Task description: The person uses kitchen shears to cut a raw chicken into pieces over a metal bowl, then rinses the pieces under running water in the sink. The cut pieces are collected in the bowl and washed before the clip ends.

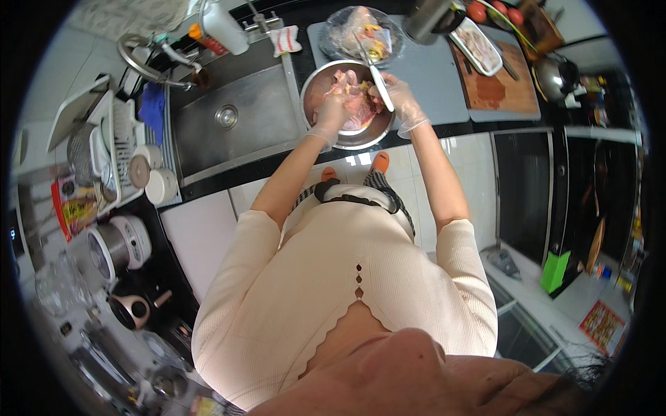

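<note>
Raw poultry (359, 110), pink with yellow fat, fills much of a stainless steel bowl (347, 141) on the counter before me. My left hand (334, 112), in a clear disposable glove, grips the meat from the left. Over the bowl's right side is my right hand (399, 99), gloved likewise, with its fingertips at the meat. A white-handled knife (381, 89) lies along that hand's inner side, its blade pointing away over a plastic-covered plate (331, 44) of poultry pieces and yellow fat. The handle partly hides the right fingers.
The stainless sink (260, 114) is to the left, with a dish rack (122, 151) beyond. On the right, a wooden cutting board (512, 96) bears a white tray of meat (477, 49) and another knife (509, 65). A metal flask (427, 21) stands behind; a kettle (552, 78) is farther right.
</note>
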The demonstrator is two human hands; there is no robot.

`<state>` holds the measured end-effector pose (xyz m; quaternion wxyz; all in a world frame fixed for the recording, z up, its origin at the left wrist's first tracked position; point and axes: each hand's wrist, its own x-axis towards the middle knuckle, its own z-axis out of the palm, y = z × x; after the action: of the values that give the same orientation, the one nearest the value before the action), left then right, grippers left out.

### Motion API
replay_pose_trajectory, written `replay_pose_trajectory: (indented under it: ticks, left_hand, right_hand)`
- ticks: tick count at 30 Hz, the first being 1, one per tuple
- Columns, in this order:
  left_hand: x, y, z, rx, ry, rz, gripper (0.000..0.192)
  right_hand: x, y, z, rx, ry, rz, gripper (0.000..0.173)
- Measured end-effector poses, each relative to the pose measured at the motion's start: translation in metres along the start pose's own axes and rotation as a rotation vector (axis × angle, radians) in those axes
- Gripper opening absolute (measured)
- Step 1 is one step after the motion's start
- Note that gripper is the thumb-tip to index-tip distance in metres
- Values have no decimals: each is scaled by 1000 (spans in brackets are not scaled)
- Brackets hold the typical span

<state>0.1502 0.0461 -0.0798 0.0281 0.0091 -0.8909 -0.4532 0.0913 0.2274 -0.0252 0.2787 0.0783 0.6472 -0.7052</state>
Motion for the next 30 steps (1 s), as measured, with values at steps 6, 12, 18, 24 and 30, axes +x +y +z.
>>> replay_pose_trajectory:
  ticks: [6,12,18,24,30]
  left_hand:
    - [0,-4,-3,-46,-296,-122,32]
    - [15,-14,-6,-580,-447,-382,35]
    - [28,4,2,-10,-171,301,40]
    - [29,23,2,334,-382,409,31]
    - [30,6,10,260,-429,635,15]
  right_hand:
    - [-52,1,-16,-227,276,-75,54]
    - [-112,15,-14,-918,485,-195,53]
    - [-154,17,-17,-1075,483,-150,54]
    - [-177,13,-22,-1098,509,-72,53]
    - [-180,17,-16,-1177,456,-117,52]
